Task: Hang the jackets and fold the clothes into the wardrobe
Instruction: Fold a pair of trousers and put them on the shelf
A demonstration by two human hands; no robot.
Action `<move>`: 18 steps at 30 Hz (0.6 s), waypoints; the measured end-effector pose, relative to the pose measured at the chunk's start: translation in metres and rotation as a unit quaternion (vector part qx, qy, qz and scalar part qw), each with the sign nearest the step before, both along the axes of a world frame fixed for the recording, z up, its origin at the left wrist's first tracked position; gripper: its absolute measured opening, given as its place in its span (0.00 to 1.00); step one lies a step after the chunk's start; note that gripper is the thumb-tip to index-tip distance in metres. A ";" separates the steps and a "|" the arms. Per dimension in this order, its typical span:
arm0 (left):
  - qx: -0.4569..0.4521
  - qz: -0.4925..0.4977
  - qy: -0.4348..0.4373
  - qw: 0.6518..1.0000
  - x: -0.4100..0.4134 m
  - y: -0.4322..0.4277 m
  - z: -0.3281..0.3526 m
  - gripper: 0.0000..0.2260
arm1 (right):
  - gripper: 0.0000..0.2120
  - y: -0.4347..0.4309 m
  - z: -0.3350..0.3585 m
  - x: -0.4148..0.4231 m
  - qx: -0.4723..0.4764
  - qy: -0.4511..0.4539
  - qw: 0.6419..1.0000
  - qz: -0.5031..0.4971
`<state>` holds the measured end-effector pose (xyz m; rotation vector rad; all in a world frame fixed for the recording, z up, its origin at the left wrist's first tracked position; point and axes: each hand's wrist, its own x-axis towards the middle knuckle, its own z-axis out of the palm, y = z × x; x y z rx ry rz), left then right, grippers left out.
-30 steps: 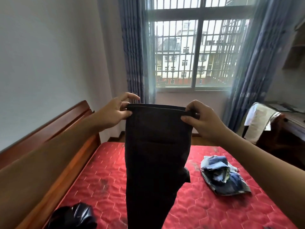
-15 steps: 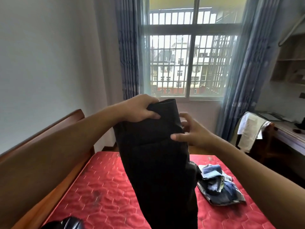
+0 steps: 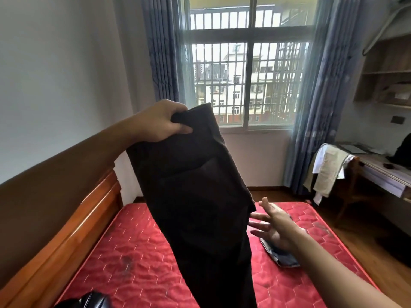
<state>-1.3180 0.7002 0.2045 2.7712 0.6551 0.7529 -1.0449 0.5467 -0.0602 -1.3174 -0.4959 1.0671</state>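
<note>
Now that your right hand [image 3: 273,225] has released waistband, black trousers [image 3: 195,196] hang from left hand [image 3: 160,123] alone, fingers clenched on doubled waist, above red mattress [image 3: 133,252]. Right fingers [image 3: 259,217] spread, empty, beside hanging legs. Likely lengthwise fold done; legs next.

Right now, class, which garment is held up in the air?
The black trousers, gripped at the top by the left hand. The denim pile lies on the mattress; the pale clothes drape over the chair.
</note>
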 end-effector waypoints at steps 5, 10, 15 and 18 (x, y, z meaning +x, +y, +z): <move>0.004 0.015 0.000 1.000 -0.009 -0.006 0.005 0.05 | 0.18 0.012 0.012 -0.038 0.077 0.067 0.992 0.079; -0.010 0.036 0.005 0.999 -0.036 -0.005 0.001 0.04 | 0.14 0.004 0.002 -0.047 0.047 0.061 0.968 0.240; -0.052 0.071 -0.002 0.996 -0.072 0.004 -0.009 0.05 | 0.11 0.005 -0.003 -0.050 0.086 0.082 0.979 0.168; -0.076 0.080 -0.009 0.994 -0.090 0.010 -0.014 0.08 | 0.09 0.008 0.001 -0.053 0.113 0.083 0.985 0.100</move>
